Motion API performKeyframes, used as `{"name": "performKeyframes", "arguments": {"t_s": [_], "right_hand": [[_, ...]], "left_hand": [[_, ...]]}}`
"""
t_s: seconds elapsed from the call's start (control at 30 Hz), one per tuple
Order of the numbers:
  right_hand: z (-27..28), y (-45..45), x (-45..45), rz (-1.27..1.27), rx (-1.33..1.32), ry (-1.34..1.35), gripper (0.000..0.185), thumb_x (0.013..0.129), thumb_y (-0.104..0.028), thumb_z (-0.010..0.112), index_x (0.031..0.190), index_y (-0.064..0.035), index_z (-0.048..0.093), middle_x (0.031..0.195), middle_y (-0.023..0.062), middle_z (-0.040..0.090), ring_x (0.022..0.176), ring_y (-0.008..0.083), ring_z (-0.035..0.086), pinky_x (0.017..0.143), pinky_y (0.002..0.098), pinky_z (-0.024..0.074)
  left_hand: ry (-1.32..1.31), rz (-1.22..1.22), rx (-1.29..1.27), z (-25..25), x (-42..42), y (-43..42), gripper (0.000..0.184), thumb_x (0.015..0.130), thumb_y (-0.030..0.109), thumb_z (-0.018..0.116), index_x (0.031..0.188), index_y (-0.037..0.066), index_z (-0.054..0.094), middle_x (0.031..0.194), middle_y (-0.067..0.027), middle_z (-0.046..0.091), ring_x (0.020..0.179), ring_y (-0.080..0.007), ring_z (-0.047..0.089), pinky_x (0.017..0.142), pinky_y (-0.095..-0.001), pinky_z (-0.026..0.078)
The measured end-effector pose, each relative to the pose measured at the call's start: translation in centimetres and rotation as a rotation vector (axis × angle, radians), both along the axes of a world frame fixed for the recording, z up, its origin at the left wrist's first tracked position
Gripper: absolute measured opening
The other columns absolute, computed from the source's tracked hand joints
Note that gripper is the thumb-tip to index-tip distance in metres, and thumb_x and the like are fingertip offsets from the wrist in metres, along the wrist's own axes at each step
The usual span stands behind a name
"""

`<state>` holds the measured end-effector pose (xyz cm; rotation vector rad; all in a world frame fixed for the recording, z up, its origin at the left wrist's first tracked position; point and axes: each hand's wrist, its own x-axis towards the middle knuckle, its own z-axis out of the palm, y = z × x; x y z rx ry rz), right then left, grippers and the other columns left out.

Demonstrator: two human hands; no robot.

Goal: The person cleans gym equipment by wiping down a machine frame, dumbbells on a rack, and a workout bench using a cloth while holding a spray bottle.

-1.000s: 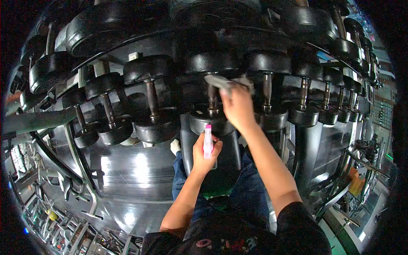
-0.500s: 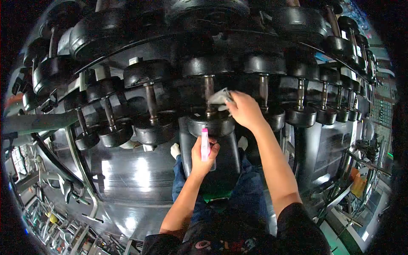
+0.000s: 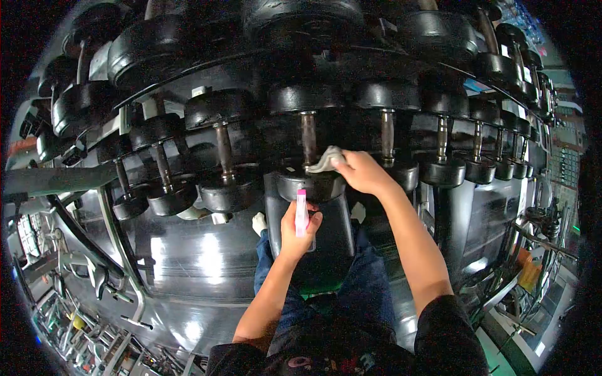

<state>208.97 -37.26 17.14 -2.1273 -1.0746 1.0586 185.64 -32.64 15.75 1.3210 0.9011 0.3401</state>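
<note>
My right hand [image 3: 362,170] pinches a light grey cloth [image 3: 327,160]. The cloth drapes over the near head of the middle black dumbbell [image 3: 308,186], beside the lower end of its metal handle [image 3: 308,135]. Lower down, my left hand [image 3: 298,232] is wrapped round a spray bottle with a pink-and-white top [image 3: 301,213], held just in front of that same dumbbell head. Most of the bottle's body is hidden by the fingers and palm.
More black dumbbells [image 3: 226,150] line the rack on both sides, with larger ones [image 3: 439,34] on a tier above. A black padded bench [image 3: 332,232] stands between my legs. Gym machine frames [image 3: 119,244] rise at left, and more equipment [image 3: 533,244] at right.
My right hand has moved down and slightly right with the cloth, from beside the handle to the near dumbbell head. My left hand and the spray bottle have hardly moved.
</note>
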Motion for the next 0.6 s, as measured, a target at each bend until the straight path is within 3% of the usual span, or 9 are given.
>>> {"name": "performKeyframes", "arguments": {"t_s": [0.1,0.17,0.2,0.23,0.33,0.4,0.5,0.53,0.6], "right_hand": [[2.7,-1.9,-0.6,-0.124,-0.031,-0.003,0.037,0.097,-0.033,0.053,0.098,0.0028,0.062,0.086,0.0261,0.066,0.082,0.0396,0.065,0.072,0.0433,0.0498],[4.2,-3.4,-2.3,-0.369,0.140,0.076,0.034,0.099,-0.028,0.052,0.108,0.0039,0.061,0.086,0.0179,0.068,0.078,0.0251,0.066,0.072,0.0355,0.0489],[3.9,-4.7,-4.1,-0.451,0.376,0.137,0.033,0.100,-0.024,0.051,0.116,0.0040,0.059,0.087,0.0064,0.065,0.078,0.0118,0.056,0.072,0.0297,0.0463],[4.0,-5.9,-4.7,-0.511,0.246,0.196,0.031,0.100,-0.024,0.051,0.116,0.0019,0.060,0.087,0.0019,0.061,0.078,0.0082,0.050,0.072,0.0269,0.0448],[4.1,-8.0,-6.2,-0.589,0.223,0.207,0.030,0.100,-0.023,0.051,0.115,0.0019,0.060,0.086,0.0024,0.061,0.077,0.0081,0.049,0.072,0.0262,0.0443],[4.2,-9.0,-6.7,-0.661,0.266,0.223,0.030,0.100,-0.022,0.050,0.115,0.0027,0.060,0.092,0.0049,0.064,0.082,0.0099,0.053,0.076,0.0271,0.0453],[4.3,-10.3,-7.4,-0.743,0.365,0.156,0.031,0.101,-0.021,0.049,0.115,0.0039,0.060,0.102,0.0084,0.066,0.091,0.0123,0.057,0.082,0.0283,0.0456],[4.0,-11.4,-7.3,-0.771,0.290,0.175,0.031,0.101,-0.021,0.049,0.116,0.0042,0.059,0.110,0.0106,0.066,0.098,0.0137,0.058,0.088,0.0291,0.0447],[4.0,-12.0,-7.4,-0.807,0.325,0.183,0.031,0.101,-0.022,0.049,0.115,0.0039,0.059,0.110,0.0101,0.065,0.098,0.0135,0.058,0.088,0.0290,0.0446]], "left_hand": [[0.022,-0.011,0.030,0.0,-0.4,-0.2,0.024,0.082,0.018,0.071,0.096,0.004,0.058,0.086,-0.0056,0.064,0.072,-0.0129,0.056,0.068,-0.0283,0.047],[-0.056,0.060,0.013,-0.2,-0.8,-0.5,0.022,0.082,0.018,0.071,0.092,0.004,0.057,0.079,-0.0044,0.062,0.069,-0.0122,0.055,0.065,-0.0276,0.046],[-0.055,0.060,0.008,-0.1,-1.3,-0.6,0.022,0.082,0.018,0.071,0.092,0.004,0.057,0.079,-0.0044,0.062,0.069,-0.0122,0.055,0.065,-0.0276,0.046],[0.016,0.019,0.027,0.2,-2.1,-0.6,0.022,0.082,0.018,0.072,0.089,0.005,0.057,0.075,-0.0036,0.060,0.066,-0.0121,0.054,0.063,-0.0277,0.045],[0.123,-0.064,0.078,1.5,-3.4,-0.5,0.022,0.081,0.019,0.073,0.084,0.005,0.056,0.067,-0.0029,0.056,0.061,-0.0128,0.052,0.058,-0.0285,0.045],[0.152,-0.148,0.169,2.3,-3.9,-0.6,0.022,0.080,0.018,0.074,0.080,0.005,0.056,0.064,-0.0054,0.055,0.056,-0.0151,0.053,0.056,-0.0303,0.045],[0.203,-0.239,0.111,3.9,-3.9,-0.8,0.022,0.080,0.018,0.074,0.079,0.004,0.056,0.065,-0.0082,0.057,0.057,-0.0172,0.056,0.057,-0.0318,0.046],[0.194,-0.236,0.099,4.3,-3.6,-1.0,0.024,0.080,0.020,0.074,0.078,0.004,0.056,0.066,-0.0112,0.058,0.058,-0.0237,0.059,0.059,-0.0345,0.047],[0.182,-0.259,0.110,4.4,-3.3,-1.5,0.025,0.079,0.020,0.074,0.078,0.003,0.056,0.066,-0.0125,0.058,0.060,-0.0273,0.059,0.059,-0.0361,0.047]]}}
